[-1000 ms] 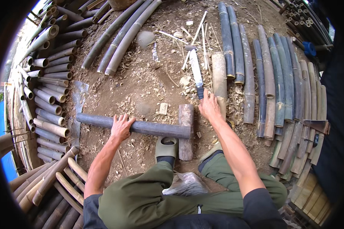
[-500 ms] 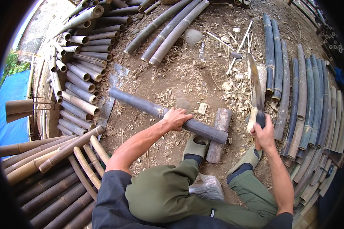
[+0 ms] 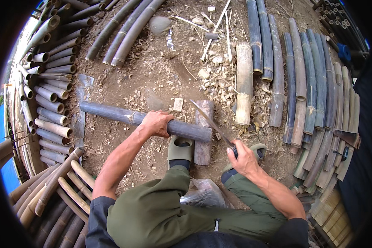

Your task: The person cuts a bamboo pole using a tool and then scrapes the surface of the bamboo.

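Note:
My left hand [image 3: 156, 123] is wrapped round a dark bamboo pole [image 3: 111, 113], which slants across the ground in front of me. The pole's right end lies over a short wooden block [image 3: 202, 153] beside my left shoe. In my right hand [image 3: 244, 158] is the black handle of a machete [image 3: 213, 125]; the fingers are closed around it. Its long blade points up and to the left, near the pole's right end. Whether the blade touches the pole or block, I cannot tell.
Bamboo poles [image 3: 256, 37] lie in rows on the right, and a pale split piece [image 3: 244, 82] rests beside them. Stacked bamboo [image 3: 49, 93] fills the left side. Wood chips [image 3: 215, 70] litter the dirt. A clear plastic bag [image 3: 204, 192] sits between my legs.
My right hand has brought the machete down and left, from upright to slanting near the pole's end. My left hand keeps its hold on the pole. The whole view has shifted right.

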Tool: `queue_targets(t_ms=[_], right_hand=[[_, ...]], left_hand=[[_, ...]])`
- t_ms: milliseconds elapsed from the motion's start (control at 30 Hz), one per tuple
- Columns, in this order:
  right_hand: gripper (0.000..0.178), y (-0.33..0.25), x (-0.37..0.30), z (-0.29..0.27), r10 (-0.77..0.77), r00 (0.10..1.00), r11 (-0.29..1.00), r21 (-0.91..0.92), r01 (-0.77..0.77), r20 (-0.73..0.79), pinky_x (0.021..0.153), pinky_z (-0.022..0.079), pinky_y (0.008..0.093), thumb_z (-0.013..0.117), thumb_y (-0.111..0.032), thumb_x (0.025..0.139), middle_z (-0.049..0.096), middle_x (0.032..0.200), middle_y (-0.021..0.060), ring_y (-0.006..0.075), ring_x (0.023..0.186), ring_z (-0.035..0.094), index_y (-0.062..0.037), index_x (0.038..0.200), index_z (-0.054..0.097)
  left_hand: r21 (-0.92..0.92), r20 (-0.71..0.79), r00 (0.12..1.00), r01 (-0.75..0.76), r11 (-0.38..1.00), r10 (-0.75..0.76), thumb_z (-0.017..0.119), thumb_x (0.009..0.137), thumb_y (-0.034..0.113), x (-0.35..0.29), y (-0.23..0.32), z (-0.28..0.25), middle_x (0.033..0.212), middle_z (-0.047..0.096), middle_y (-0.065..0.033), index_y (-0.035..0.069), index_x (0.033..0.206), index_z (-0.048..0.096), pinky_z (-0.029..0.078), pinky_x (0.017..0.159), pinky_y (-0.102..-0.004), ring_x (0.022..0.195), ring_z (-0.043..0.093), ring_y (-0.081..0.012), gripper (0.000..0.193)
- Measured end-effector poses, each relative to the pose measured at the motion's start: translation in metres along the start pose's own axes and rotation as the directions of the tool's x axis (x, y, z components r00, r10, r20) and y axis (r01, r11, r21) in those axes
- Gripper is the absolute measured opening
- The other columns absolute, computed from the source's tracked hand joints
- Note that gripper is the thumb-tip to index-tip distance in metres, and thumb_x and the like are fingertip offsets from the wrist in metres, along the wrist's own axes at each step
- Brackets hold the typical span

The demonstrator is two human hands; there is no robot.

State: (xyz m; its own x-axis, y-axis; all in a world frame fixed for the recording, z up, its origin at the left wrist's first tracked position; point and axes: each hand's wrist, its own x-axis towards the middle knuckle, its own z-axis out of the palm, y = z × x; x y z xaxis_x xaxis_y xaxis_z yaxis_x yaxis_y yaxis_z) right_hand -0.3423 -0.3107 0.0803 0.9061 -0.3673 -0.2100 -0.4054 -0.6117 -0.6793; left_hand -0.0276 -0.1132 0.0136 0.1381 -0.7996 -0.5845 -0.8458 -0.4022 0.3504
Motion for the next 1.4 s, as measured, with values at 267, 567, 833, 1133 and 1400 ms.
queue_targets(t_ms=[267, 567, 833, 1133, 1400], right_hand=[[0.03, -0.003, 0.021, 0.021, 0.039, 0.998, 0.996, -0.08, -0.035, 0.055, 0.058, 0.057, 0.0482, 0.061, -0.024, 0.096, 0.064, 0.088, 0.0232, 0.0431, 0.07, 0.068, 0.0013, 0.111, 0.054], [0.026, 0.02, 0.032, 0.041, 0.09, 0.984, 0.992, -0.097, -0.076, 0.151, 0.055, 0.057, 0.0426, 0.062, -0.019, 0.094, 0.065, 0.083, 0.0211, 0.0369, 0.066, 0.068, 0.0037, 0.104, 0.056], [0.025, -0.028, 0.043, 0.029, -0.259, 0.946, 0.953, 0.106, 0.282, -0.195, 0.053, 0.056, 0.039, 0.064, -0.017, 0.093, 0.063, 0.079, 0.0172, 0.0318, 0.063, 0.068, 0.0044, 0.102, 0.056], [0.032, -0.019, 0.033, 0.026, -0.049, 0.999, 0.989, 0.142, 0.047, 0.011, 0.057, 0.057, 0.0401, 0.063, -0.024, 0.095, 0.067, 0.09, 0.0244, 0.038, 0.07, 0.069, 0.0028, 0.111, 0.056], [0.027, 0.025, 0.05, 0.04, 0.174, 0.955, 0.973, -0.194, -0.128, 0.242, 0.055, 0.056, 0.0439, 0.063, -0.026, 0.095, 0.066, 0.081, 0.0257, 0.0409, 0.068, 0.07, -0.0011, 0.098, 0.053]], left_hand=[[-0.015, 0.063, 0.996, 0.072, 0.997, -0.071, 0.077, 0.06, 0.03, 0.002, -0.004, 0.006, 0.096, 0.07, -0.012, 0.011, 0.101, 0.065, 0.055, 0.085, -0.044, 0.096, 0.069, -0.0322, 0.046], [-0.027, 0.01, 0.998, 0.057, 0.998, -0.057, 0.079, 0.059, 0.03, 0.004, -0.005, 0.005, 0.094, 0.07, -0.011, 0.01, 0.096, 0.064, 0.056, 0.083, -0.0437, 0.094, 0.069, -0.0316, 0.044], [0.065, -0.281, 0.959, -0.008, 0.998, 0.026, 0.075, 0.063, 0.021, -0.006, -0.01, 0.033, 0.089, 0.066, -0.0067, 0.012, 0.098, 0.062, 0.051, 0.083, -0.0416, 0.091, 0.067, -0.0261, 0.039], [0.118, -0.454, 0.888, -0.022, 0.993, 0.073, 0.072, 0.067, 0.016, -0.015, -0.009, 0.054, 0.091, 0.065, -0.0057, 0.012, 0.1, 0.062, 0.049, 0.087, -0.0419, 0.091, 0.065, -0.0255, 0.035], [0.183, -0.612, 0.783, 0.001, 0.983, 0.113, 0.07, 0.07, 0.016, -0.009, -0.006, 0.058, 0.091, 0.064, -0.0055, 0.01, 0.103, 0.062, 0.049, 0.091, -0.0424, 0.09, 0.064, -0.0245, 0.035]])
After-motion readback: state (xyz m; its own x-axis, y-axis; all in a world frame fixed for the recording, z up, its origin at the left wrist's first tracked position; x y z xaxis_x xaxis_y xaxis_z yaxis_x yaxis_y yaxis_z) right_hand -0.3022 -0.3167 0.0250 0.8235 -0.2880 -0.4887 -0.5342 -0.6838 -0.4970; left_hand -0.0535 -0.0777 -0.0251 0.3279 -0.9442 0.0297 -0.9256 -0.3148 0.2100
